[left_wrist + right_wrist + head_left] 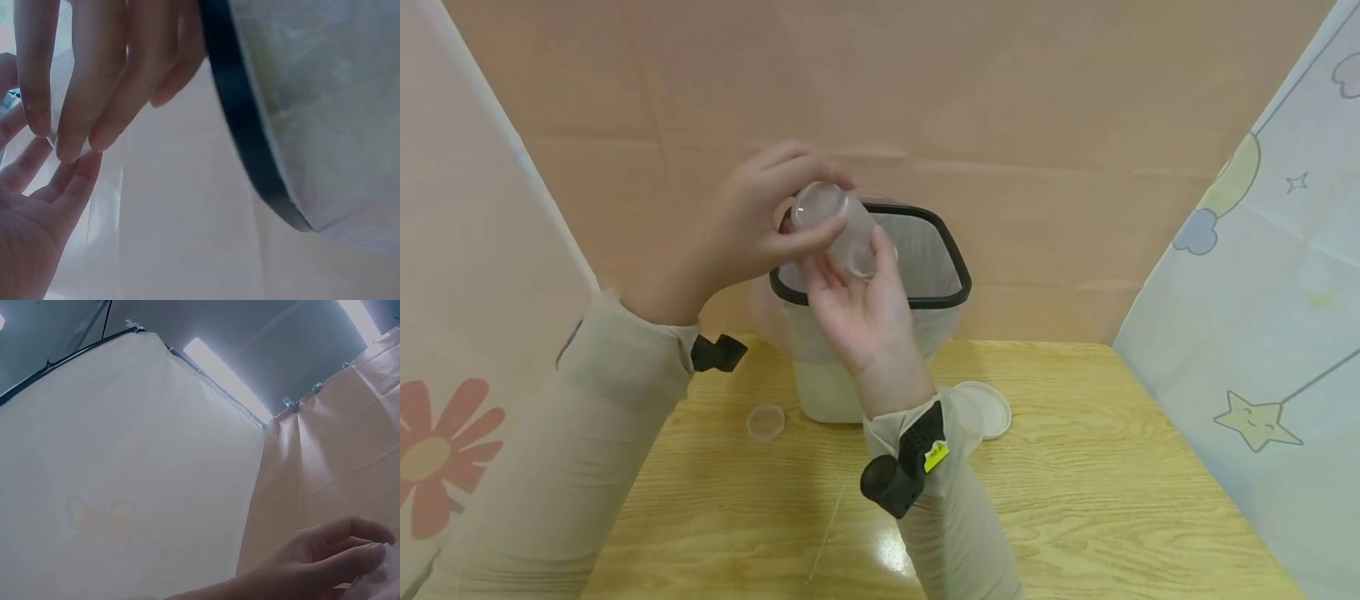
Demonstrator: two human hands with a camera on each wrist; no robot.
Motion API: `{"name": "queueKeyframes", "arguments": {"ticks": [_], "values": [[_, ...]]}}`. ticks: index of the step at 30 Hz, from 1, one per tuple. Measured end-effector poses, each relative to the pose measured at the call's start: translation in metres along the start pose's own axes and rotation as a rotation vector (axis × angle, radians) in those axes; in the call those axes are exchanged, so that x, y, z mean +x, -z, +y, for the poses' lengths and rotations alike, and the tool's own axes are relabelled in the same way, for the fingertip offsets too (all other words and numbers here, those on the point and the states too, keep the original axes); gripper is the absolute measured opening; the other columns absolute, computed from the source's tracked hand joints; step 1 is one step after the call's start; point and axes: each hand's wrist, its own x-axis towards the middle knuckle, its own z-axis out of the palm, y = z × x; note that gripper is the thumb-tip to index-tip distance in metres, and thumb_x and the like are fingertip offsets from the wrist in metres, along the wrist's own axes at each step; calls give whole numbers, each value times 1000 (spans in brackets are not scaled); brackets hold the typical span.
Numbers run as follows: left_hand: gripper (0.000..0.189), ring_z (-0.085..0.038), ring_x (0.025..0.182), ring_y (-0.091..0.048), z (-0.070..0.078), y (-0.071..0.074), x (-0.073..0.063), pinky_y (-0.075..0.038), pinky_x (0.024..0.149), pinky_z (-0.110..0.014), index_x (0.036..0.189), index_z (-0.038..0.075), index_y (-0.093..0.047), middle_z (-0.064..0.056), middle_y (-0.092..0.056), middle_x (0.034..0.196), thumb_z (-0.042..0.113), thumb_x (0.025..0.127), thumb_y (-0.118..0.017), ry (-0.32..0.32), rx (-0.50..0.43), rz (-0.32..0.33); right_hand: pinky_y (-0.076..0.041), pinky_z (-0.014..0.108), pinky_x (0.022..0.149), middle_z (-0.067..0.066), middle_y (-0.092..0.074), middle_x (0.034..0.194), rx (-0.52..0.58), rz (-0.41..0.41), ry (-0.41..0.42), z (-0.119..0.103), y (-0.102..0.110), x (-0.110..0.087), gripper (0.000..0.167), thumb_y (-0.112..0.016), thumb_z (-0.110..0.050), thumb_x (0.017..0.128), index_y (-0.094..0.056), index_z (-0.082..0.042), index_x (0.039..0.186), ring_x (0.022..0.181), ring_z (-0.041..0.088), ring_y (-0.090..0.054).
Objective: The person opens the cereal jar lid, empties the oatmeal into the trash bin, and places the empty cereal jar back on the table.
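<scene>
Both hands hold a clear plastic cup point(853, 242) over a bin point(827, 387) with a black rim. The cup is tilted, its near round end facing up toward the head camera. My left hand point(748, 221) grips that end from the left, thumb across the front and fingers over the far side. From below, palm up, my right hand point(868, 321) holds the other end, its thumb along the cup's right side. In the left wrist view, the left fingers point(100, 69) hide most of the cup. A bit of clear plastic point(375, 584) shows beside the left hand in the right wrist view.
A clear bag point(917, 242) lines the bin, which stands at the back of the wooden table point(1090, 492). Left of the bin lies a small clear round lid point(766, 422). A white round lid point(996, 408) is partly behind the right sleeve. A thin pale strip point(829, 529) lies in front.
</scene>
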Motion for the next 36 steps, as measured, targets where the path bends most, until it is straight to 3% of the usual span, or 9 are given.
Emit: {"name": "queueKeyframes", "arguments": {"ticks": [7,13,17,23,29,36], "values": [[26,-25,107,-56,1,-1,-20,-51,90,-32,111,-3,-66,-17,-63,110,8,88,-73,10,-38,69,-46,34,110,25,-41,144,-260,-33,32,-3,11,-7,79,-59,-39,103,-18,9,151,136,32,-48],[30,-29,107,-52,5,-7,-38,-46,92,-29,110,-7,-60,-21,-59,111,9,86,-67,-4,-55,92,-49,33,107,25,-47,142,-579,-91,140,-6,22,-14,60,-54,-38,106,-30,-3,148,134,33,-49],[32,-31,110,-51,9,-13,-51,-44,89,-29,107,-7,-56,-24,-58,116,11,84,-66,-4,-95,110,-55,32,98,22,-52,139,-753,-134,224,-9,33,-18,50,-52,-33,107,-36,-11,148,123,31,-56],[28,-34,115,-51,19,-21,-72,-41,96,-32,103,-4,-55,-24,-57,117,14,85,-67,42,-105,132,-57,32,95,20,-58,130,-951,-207,256,-17,51,-21,46,-51,-27,105,-39,-7,144,106,23,-65],[24,-33,113,-50,31,-30,-90,-42,94,-29,101,-3,-56,-23,-56,116,16,88,-63,93,-126,187,-56,36,97,19,-54,132,-1141,-283,321,-25,66,-27,41,-57,-22,99,-42,-8,134,112,25,-64],[35,-31,114,-52,41,-42,-110,-45,95,-24,102,-1,-58,-21,-56,119,34,100,-59,119,-167,162,-56,42,99,20,-49,144,-1324,-309,335,-35,83,-38,63,-62,-21,97,-34,-10,153,124,30,-58]]}}
